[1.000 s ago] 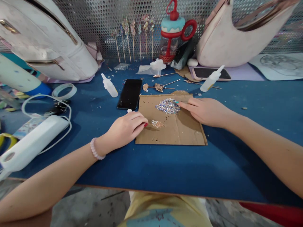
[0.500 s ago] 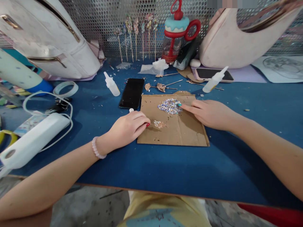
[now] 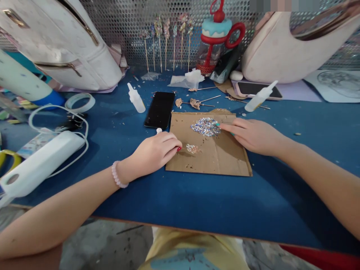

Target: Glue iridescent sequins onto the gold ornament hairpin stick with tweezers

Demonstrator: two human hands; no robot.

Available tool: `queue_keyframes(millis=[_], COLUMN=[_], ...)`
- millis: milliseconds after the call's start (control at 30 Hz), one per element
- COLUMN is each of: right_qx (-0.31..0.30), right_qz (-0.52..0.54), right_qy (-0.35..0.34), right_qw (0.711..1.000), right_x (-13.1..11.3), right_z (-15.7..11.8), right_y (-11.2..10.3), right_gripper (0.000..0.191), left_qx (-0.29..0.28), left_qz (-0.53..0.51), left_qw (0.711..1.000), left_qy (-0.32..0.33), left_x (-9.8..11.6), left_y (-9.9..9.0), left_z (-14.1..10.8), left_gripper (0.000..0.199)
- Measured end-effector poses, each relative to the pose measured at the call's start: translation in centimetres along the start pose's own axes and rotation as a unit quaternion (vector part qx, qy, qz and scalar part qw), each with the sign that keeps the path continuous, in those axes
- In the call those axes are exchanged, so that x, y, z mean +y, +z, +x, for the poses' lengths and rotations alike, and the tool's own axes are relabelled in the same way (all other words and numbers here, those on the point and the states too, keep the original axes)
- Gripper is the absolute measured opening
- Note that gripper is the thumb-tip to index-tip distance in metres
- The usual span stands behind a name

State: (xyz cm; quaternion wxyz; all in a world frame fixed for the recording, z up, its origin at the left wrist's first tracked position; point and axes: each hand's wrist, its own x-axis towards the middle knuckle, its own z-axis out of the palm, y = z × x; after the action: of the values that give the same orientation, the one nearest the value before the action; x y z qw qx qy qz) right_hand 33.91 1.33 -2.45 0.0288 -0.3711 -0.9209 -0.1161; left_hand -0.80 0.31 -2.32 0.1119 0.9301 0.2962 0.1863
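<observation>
My left hand [image 3: 159, 152] is closed at the left edge of a flat piece of cardboard [image 3: 225, 161]. A small white tip [image 3: 159, 130] shows just behind its knuckles; what the fingers hold is hidden. Close to those fingertips lies a small cluster of clear and peach-coloured rhinestones [image 3: 192, 149]. My right hand [image 3: 251, 135] reaches in from the right with its index finger stretched out. That fingertip touches the right side of a larger pile of silvery and bluish rhinestones [image 3: 204, 126] on the cardboard.
Beyond the cardboard lie a black phone [image 3: 159, 110], gold leaf-shaped sticks [image 3: 195, 103] and two white glue bottles [image 3: 136, 99]. Bags [image 3: 92, 63], a red-handled cup [image 3: 215, 32] and upright decorated sticks [image 3: 160, 48] line the back. A white power strip [image 3: 45, 161] with its cable occupies the left.
The whole view has shifted slightly, so things appear a little farther right. Both hands keep nearly the same places, the right fingertip still at the rhinestone pile.
</observation>
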Motion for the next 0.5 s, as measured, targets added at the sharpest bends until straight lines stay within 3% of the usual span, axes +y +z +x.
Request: queue_keyframes(millis=[267, 500], right_qx=[-0.015, -0.015], right_qz=[-0.019, -0.029], right_qy=[-0.008, -0.006], right_qw=[1.0, 0.999], right_x=[-0.1, 0.0], right_z=[3.2, 2.7], right_y=[-0.1, -0.3], right_gripper=[0.046, 0.046], left_qx=[0.007, 0.0], left_qz=[0.005, -0.001], left_qw=[1.0, 1.0], left_qy=[0.003, 0.006], left_x=[0.0, 0.0], left_y=[0.0, -0.1], left_z=[0.0, 0.0], left_gripper=[0.023, 0.023])
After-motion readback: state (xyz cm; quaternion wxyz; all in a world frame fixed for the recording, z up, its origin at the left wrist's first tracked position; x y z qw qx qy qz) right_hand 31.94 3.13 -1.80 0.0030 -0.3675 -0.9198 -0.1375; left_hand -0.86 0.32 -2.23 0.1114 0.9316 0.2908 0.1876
